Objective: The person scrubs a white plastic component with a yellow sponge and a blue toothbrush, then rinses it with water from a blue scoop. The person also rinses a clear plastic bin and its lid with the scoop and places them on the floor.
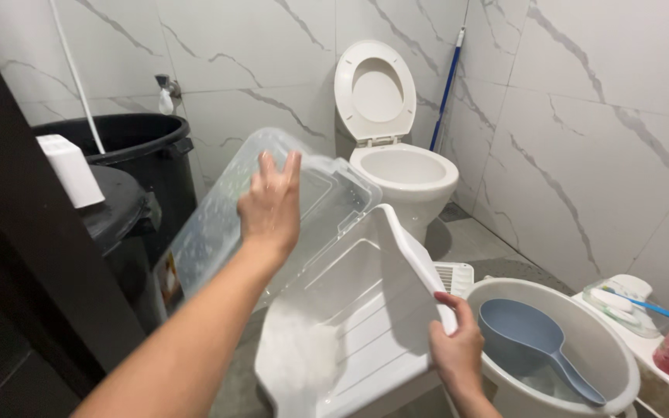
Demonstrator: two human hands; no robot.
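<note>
Two hands handled a storage box and its lid over a bathroom floor.

Largest, the clear plastic bin (pixel 218 224) stood tilted on its side beside the black barrel (pixel 145 147), the left hand (pixel 270 207) pressed flat against its wall with fingers spread apart. In front, the white lid (pixel 350 310) leaned upright, its edge pinched between the closed fingers of the right hand (pixel 457 348), just above the white bucket (pixel 613 348) holding a blue dipper (pixel 532 337). This looked like rinsing or separating the parts; next would call for steadying the bin without it slipping.
</note>
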